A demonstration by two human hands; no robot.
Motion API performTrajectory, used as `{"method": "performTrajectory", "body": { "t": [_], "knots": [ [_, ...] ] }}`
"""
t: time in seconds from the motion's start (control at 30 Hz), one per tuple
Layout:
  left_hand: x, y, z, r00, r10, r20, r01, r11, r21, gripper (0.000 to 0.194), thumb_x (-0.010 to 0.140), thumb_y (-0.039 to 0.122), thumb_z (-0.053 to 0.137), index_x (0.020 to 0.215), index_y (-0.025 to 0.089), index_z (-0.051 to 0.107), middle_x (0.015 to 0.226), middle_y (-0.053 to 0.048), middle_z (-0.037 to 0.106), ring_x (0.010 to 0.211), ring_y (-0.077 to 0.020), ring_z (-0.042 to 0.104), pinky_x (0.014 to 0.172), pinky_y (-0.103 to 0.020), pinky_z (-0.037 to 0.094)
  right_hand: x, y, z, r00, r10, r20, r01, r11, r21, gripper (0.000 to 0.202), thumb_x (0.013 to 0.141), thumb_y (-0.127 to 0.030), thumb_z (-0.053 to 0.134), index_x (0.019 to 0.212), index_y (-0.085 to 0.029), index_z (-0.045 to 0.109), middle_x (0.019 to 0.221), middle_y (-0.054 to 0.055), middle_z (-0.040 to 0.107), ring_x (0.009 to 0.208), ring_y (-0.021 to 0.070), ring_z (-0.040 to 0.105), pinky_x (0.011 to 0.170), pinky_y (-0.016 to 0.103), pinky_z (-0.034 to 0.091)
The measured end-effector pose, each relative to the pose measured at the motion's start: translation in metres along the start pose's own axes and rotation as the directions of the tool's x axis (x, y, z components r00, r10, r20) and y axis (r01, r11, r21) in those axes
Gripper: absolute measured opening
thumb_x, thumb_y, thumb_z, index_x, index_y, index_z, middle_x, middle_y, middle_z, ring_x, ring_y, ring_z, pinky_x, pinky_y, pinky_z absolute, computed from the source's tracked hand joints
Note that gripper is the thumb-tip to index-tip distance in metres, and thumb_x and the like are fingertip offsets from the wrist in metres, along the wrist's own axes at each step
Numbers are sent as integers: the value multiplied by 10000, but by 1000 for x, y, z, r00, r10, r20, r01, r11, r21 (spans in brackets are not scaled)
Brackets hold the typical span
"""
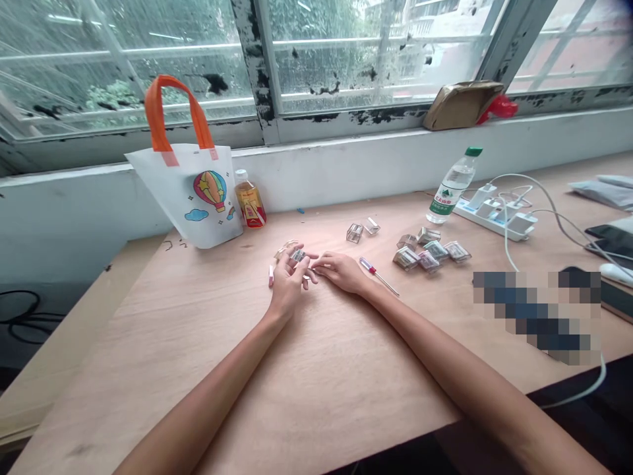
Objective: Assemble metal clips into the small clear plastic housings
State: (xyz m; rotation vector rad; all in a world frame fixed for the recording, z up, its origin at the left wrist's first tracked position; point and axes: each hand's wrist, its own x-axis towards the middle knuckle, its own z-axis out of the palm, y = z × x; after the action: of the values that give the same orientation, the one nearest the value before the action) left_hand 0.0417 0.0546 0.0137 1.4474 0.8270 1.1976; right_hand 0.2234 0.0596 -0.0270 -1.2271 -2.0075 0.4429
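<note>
My left hand [288, 280] is closed around a small clear plastic piece with a dark greenish inside [297, 255], held just above the table. The fingertips of my right hand [342, 272] are pressed together close beside the left fingers. Whatever they pinch is too small to make out. By the left hand lie a small pinkish piece [271, 276] and some pale pieces [284, 249], partly covered by the fingers. A screwdriver [378, 275] with a clear purple and red handle rests right of my right hand.
Two clear plastic cases [355, 232] lie behind my hands, and several tinted ones [429, 260] sit to the right. Around the table [277, 396] stand a white bag [173, 191], a drink bottle [251, 201], a water bottle [452, 188] and a power strip [519, 227] with cables.
</note>
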Motion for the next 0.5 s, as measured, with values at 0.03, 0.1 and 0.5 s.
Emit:
{"method": "performTrajectory", "body": {
  "t": [0.03, 0.1, 0.5],
  "knots": [
    [-3, -1, 1, 999, 18, -29, -17, 1000, 22, 467, 908, 383, 661, 1298, 170, 519, 1147, -113, 700, 539, -74, 615, 440, -200, 404, 2, 1, 1, 1000, -8, 3, 8, 1000, -5, 238, 1019, -295, 553, 1098, -234, 769, 1107, 77, 722, 951, 190, 667, 863, 294, 459],
    [-7, -2, 2, 995, 45, -92, -40, 998, 52, 444, 921, 384, 644, 1296, 179, 525, 1124, -100, 702, 536, -67, 603, 439, -193, 396, 5, 2, 3, 1000, -10, -2, 9, 1000, -10, 248, 1023, -281, 548, 1139, -232, 761, 1101, 75, 713, 933, 183, 667, 842, 285, 458],
    [-9, -3, 1, 987, -3, -159, 8, 999, 34, 480, 933, 405, 625, 1343, 194, 490, 1125, -97, 693, 535, -65, 589, 438, -191, 399, -5, -5, 8, 993, -113, 29, 116, 968, -223, 259, 1030, -289, 529, 1148, -263, 758, 1158, 63, 667, 800, 146, 644, 737, 266, 445]
  ]
}}
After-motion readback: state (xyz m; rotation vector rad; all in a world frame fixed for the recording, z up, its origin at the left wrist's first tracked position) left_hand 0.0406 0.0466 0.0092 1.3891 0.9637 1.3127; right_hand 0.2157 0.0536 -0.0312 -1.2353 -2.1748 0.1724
